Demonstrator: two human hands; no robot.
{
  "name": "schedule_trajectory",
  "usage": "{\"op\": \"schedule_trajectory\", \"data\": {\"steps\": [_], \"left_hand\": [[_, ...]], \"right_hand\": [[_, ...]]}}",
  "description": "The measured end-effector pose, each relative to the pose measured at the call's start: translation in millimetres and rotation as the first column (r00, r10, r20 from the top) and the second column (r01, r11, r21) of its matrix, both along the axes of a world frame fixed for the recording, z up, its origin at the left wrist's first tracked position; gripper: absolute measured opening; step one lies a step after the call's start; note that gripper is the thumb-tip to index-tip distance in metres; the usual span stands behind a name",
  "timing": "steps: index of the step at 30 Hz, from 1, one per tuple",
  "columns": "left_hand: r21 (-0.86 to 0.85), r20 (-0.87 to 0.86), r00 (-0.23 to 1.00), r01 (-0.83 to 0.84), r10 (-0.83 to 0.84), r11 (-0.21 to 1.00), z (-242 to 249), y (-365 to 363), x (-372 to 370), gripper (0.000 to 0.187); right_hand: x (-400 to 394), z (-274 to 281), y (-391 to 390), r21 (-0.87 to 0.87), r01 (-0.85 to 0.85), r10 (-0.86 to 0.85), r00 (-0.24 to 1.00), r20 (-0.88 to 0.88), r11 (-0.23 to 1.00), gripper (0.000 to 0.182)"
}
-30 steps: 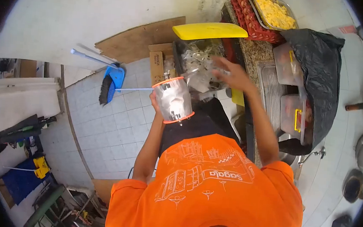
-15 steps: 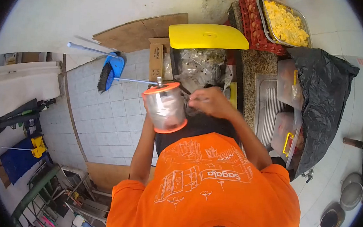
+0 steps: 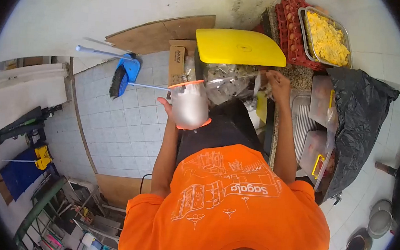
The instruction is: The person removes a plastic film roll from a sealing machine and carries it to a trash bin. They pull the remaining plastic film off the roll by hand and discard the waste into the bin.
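A silvery canister with orange rims is held in my left hand, whose thumb sticks out at its left side; the other fingers are hidden behind it. My right hand is over the right edge of an open bin, fingers pinched together at something thin and pale that I cannot make out. The bin is filled with crumpled clear plastic, and its yellow lid is raised behind it.
A cardboard box stands left of the bin, and a blue dustpan with brush beyond it. On the right are a ribbed steel drainboard, plastic containers, a black bag, red egg trays and a tray of yellow food.
My right hand has moved away from the canister, up and right to the bin's edge. The canister has shifted slightly up and right, and its tilt has changed.
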State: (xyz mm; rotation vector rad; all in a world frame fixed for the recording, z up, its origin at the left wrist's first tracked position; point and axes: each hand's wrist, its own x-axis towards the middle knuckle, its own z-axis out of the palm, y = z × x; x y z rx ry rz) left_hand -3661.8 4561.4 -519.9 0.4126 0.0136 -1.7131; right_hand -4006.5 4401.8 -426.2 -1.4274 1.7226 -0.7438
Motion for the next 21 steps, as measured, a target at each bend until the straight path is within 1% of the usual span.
{"op": "schedule_trajectory", "data": {"steps": [1,3,4,5,7,9,11,13,14,15,16,17,18,20,21], "left_hand": [[0.027,0.040,0.999,-0.036,0.034,0.999,-14,-4,7,0.123],[-0.024,0.017,0.998,-0.057,0.057,0.998,-16,-15,13,0.123],[-0.063,-0.004,0.999,-0.043,0.043,0.997,-16,-21,16,0.123],[-0.099,-0.029,0.999,-0.039,0.036,0.994,-12,-29,18,0.123],[-0.173,-0.062,0.998,-0.027,0.017,0.984,-5,-42,21,0.124],[-0.237,-0.085,0.996,-0.023,0.003,0.971,-2,-53,25,0.124],[-0.311,-0.110,0.994,-0.035,0.001,0.950,1,-63,32,0.124],[-0.388,-0.138,0.990,-0.073,0.021,0.919,-2,-70,40,0.124],[-0.423,-0.145,0.989,-0.098,0.039,0.901,-3,-73,42,0.124],[-0.261,0.011,0.995,-0.094,0.100,0.961,-6,-66,55,0.111],[-0.212,0.027,0.995,-0.086,0.093,0.974,-5,-68,64,0.110],[-0.194,0.021,0.996,-0.077,0.083,0.978,-4,-69,70,0.109],[-0.178,0.019,0.997,-0.070,0.074,0.982,-3,-69,74,0.108],[-0.154,0.029,0.997,-0.060,0.065,0.986,-3,-69,84,0.106],[-0.141,0.040,0.997,-0.054,0.060,0.989,-4,-67,89,0.105]], "right_hand": [[-4,8,0,-0.005,0.007,-0.007,1.000,-0.005,1.000,0.031],[-10,29,7,-0.062,0.105,-0.095,0.985,0.144,0.993,0.032],[-16,47,13,-0.099,0.122,-0.117,0.992,0.055,0.988,0.032],[-16,80,17,-0.136,0.136,-0.142,0.989,-0.034,0.981,0.032],[-20,140,27,-0.108,0.197,-0.207,0.974,-0.089,0.974,0.031],[-32,182,37,-0.111,0.244,-0.258,0.956,-0.141,0.963,0.029],[-58,206,46,-0.149,0.277,-0.282,0.959,-0.011,0.949,0.030],[-92,224,56,-0.254,0.368,-0.396,0.916,-0.068,0.895,0.033],[-106,235,58,-0.283,0.440,-0.458,0.889,0.004,0.852,0.035],[-121,245,61,-0.304,0.512,-0.515,0.854,0.076,0.803,0.037],[-144,251,64,-0.340,0.537,-0.534,0.838,0.112,0.772,0.038],[-169,258,67,-0.374,0.563,-0.551,0.821,0.149,0.737,0.040],[-192,267,68,-0.373,0.567,-0.555,0.818,0.150,0.734,0.040],[-229,286,68,-0.507,0.587,-0.588,0.789,0.180,0.632,0.043],[-236,292,65,-0.503,0.591,-0.591,0.786,0.182,0.631,0.043]]}}
